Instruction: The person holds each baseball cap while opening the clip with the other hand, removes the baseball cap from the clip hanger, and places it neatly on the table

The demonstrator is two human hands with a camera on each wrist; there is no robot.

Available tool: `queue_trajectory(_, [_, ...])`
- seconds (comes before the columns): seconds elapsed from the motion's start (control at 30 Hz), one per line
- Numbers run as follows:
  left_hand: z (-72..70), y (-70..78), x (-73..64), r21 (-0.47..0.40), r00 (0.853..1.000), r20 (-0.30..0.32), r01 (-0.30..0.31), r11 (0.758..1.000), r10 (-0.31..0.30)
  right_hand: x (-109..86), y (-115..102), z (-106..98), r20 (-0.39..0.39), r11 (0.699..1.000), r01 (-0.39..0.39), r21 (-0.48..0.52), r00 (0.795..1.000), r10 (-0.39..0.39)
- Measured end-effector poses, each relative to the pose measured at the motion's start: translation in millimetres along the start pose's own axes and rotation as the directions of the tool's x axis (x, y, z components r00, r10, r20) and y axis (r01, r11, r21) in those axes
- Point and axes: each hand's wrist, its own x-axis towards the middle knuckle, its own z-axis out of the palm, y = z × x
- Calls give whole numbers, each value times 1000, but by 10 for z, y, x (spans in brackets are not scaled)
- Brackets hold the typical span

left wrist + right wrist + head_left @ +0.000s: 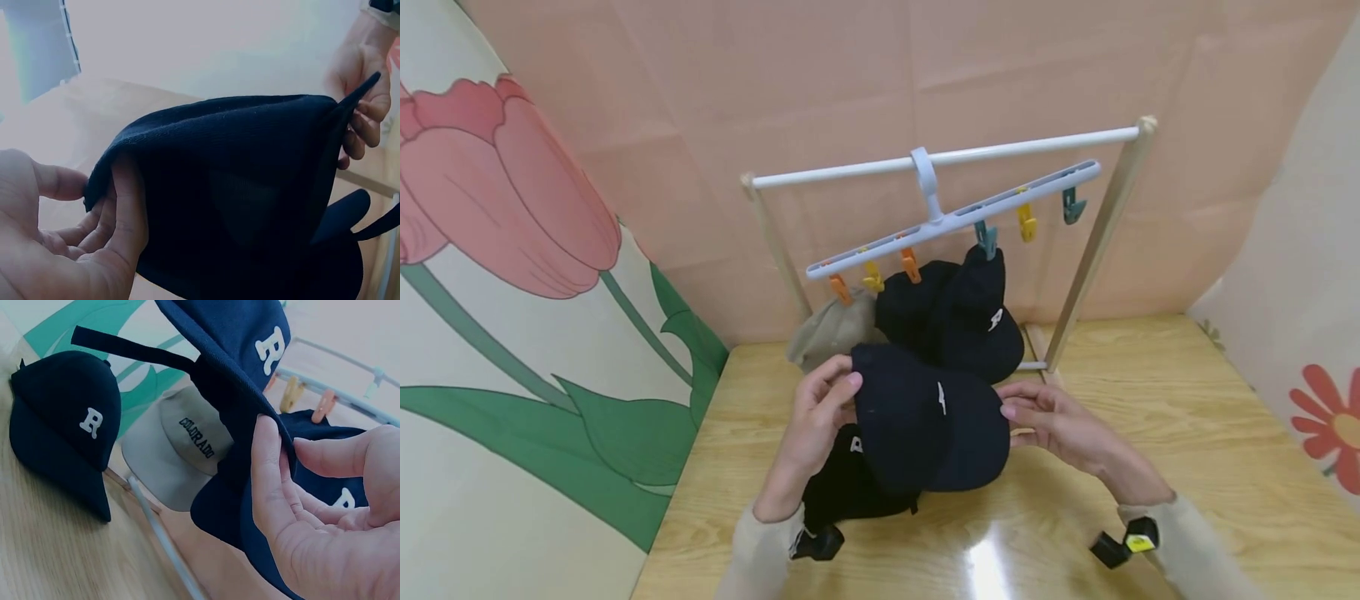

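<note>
A navy baseball cap (910, 425) with a white letter R is held up between both hands over the wooden table. My left hand (811, 425) pinches the cap's open back edge, thumb outside and fingers inside the crown in the left wrist view. At the brim (250, 375), my right hand (1060, 429) grips the edge between thumb and fingers. Just below and left, partly hidden by the held cap, a black cap (69, 419) with an R rests on the table. Behind stand two dark caps (977, 325) and a beige cap (175, 437) lettered COLORADO.
A pale clip hanger (955, 220) tilts from the white rod (1037, 150) of a wooden-legged rack (1097, 250). Orange, yellow and teal clips (1027, 223) line it; one teal clip (987, 240) overlaps a dark cap's top. Flower-printed walls flank the table (1180, 433).
</note>
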Motion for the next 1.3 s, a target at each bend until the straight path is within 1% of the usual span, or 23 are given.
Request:
queue_trajectory(0.1, [-54,-14,-29,3,1000,1,-5,1000,5,32,20,20,10,1000,-10,-4,1000,10])
queue_trajectory(0.3, [-117,-70,-71,0,1000,-7,5,1000,-5,48,48,46,-33,998,-52,-34,998,51])
queue_trajectory(0.4, [-156,-80,-94,16,1000,-10,18,1000,-17,69,90,58,-35,997,-65,-37,997,64])
queue_trajectory(0.53, [-219,-79,-123,42,999,-19,39,998,-39,114,147,81,-20,997,-74,-22,997,74])
queue_trajectory(0.63, [-259,-65,-140,64,998,-27,54,996,-53,155,187,106,-22,997,-77,-9,997,77])
queue_trajectory(0.8, [-303,-55,-167,92,995,-46,89,992,-85,210,243,150,-65,996,-83,-30,995,81])
queue_trajectory(1.0, [-359,-116,-207,87,991,-65,124,988,-118,238,263,199,-146,991,-99,-85,986,86])
queue_trajectory(1.13, [-412,-161,-243,80,989,-72,134,988,-128,271,297,217,-159,987,-123,-101,982,106])
queue_trajectory(1.3, [-468,-206,-293,82,987,-82,143,986,-137,300,375,225,-153,986,-137,-98,981,121])
